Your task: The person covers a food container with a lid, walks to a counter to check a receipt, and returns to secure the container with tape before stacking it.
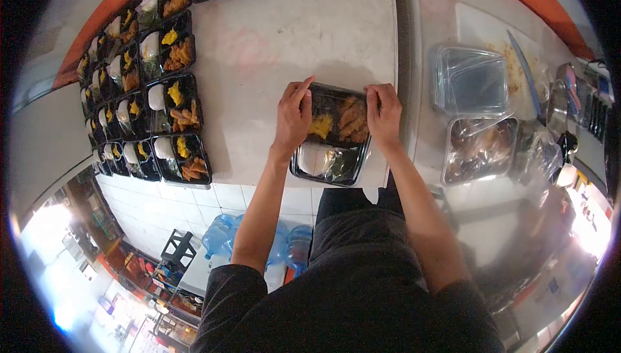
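In front of me at the table's near edge is a black bento box [332,134] under a clear lid. Through the lid show browned fried pieces [353,120], something yellow [321,126], white rice [314,159] and a small plastic packet [341,164]. My left hand [295,115] grips the box's left side, its index finger stretched along the upper left corner. Along the right side, my right hand [384,112] has its fingers curled over the upper right rim.
Rows of filled bento boxes [183,157] stand at the table's left. Stacked clear lids [470,80], a plastic-covered container [480,149] and a knife [524,71] on a cutting board [475,22] lie on the right-hand counter. Blue water jugs [223,234] stand below.
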Demonstrator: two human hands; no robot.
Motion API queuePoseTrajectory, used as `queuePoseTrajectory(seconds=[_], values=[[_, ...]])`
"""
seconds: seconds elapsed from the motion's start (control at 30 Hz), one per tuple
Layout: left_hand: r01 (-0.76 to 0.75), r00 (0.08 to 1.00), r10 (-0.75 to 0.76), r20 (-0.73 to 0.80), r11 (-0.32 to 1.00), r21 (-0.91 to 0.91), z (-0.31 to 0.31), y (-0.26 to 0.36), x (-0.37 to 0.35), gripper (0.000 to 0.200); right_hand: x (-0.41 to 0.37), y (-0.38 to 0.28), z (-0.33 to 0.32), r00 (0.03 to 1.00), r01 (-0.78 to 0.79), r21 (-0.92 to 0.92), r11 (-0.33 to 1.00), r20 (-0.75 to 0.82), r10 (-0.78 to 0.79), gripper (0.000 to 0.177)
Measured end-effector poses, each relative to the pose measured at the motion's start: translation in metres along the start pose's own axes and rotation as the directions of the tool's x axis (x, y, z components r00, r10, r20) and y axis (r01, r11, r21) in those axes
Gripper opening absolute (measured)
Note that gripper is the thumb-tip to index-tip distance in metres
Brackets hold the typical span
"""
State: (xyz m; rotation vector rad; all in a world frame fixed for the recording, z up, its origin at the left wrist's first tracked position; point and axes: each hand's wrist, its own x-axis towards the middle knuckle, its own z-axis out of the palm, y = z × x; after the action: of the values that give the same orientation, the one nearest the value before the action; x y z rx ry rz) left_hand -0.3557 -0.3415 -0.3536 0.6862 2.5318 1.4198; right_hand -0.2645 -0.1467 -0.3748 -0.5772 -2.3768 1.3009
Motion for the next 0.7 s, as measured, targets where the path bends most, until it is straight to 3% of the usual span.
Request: queuePoseTrajectory(seconds=[0.2,0.33,0.4,0.47,0.57,0.7], values=[[0.004,0.998,-0.005,-0.058,1.000,-0.009,0.004,-0.006,-0.001,0.028,0.004,-0.005,0.000,0.997,-0.053,-0.049,0.997,0.056,0.056,0.012],[0.028,0.999,-0.026,-0.021,0.996,0.084,0.005,-0.011,0.004,0.027,0.004,-0.002,0.003,0.997,-0.056,-0.087,0.995,0.053,0.061,0.015],[0.021,1.000,-0.021,-0.005,0.993,0.114,0.004,-0.009,0.005,0.028,0.002,-0.001,0.001,0.998,-0.063,-0.061,0.996,0.025,0.064,0.017],[0.092,0.996,-0.092,-0.019,0.996,-0.012,0.001,-0.004,0.005,0.027,-0.004,-0.002,-0.006,0.996,-0.083,-0.038,0.996,0.035,0.084,0.017],[0.138,0.990,-0.137,0.026,0.990,-0.039,-0.005,0.005,0.002,0.028,-0.015,-0.013,-0.021,0.984,-0.168,0.023,0.986,0.067,0.166,0.018],[0.097,0.994,-0.095,0.052,0.995,-0.031,-0.007,0.004,-0.001,0.029,-0.024,-0.008,-0.029,0.958,-0.254,0.102,0.962,0.161,0.236,0.024]])
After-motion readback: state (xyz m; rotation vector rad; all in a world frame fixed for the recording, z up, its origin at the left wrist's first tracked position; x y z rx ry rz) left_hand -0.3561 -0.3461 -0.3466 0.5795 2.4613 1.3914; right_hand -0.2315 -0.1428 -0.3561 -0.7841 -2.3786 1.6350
